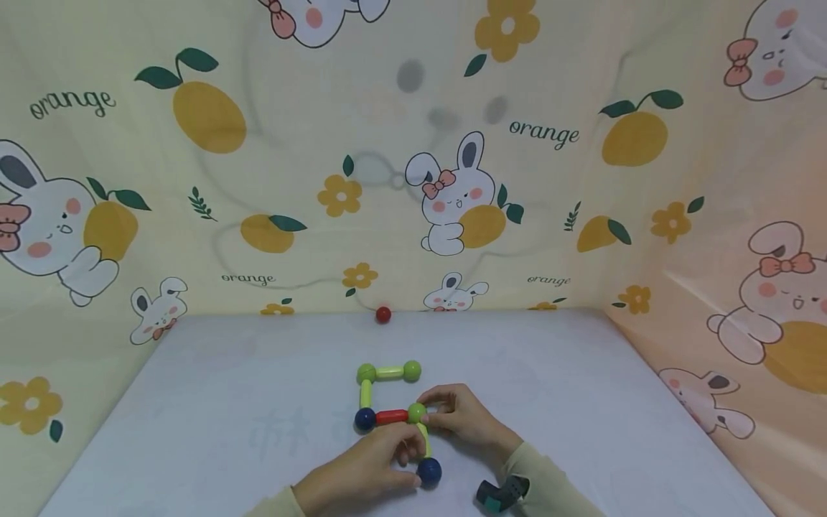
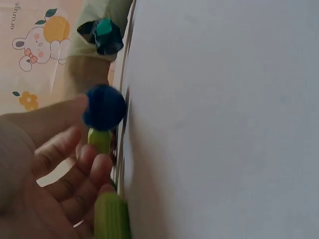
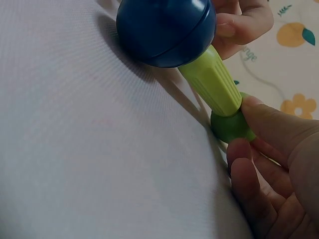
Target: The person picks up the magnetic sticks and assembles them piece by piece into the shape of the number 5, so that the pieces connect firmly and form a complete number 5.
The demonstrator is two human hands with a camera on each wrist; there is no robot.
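Note:
A joined figure of balls and rods lies on the white table. In the head view a green ball (image 1: 412, 370), a green rod (image 1: 390, 373) and another green ball (image 1: 366, 373) form its top; a rod runs down to a blue ball (image 1: 365, 419), and a red rod (image 1: 391, 416) reaches a green ball (image 1: 417, 412). My right hand (image 1: 468, 420) pinches that ball. From it a green rod (image 3: 212, 82) leads to the lower blue ball (image 1: 429, 472). My left hand (image 1: 368, 463) has its thumb against this blue ball (image 2: 104, 107), its other fingers curled near the rod.
A red ball (image 1: 383, 314) sits at the far edge of the white table (image 1: 245, 373), by the patterned cloth backdrop (image 1: 381, 237). A dark band with a teal patch (image 1: 502, 494) is at the right sleeve.

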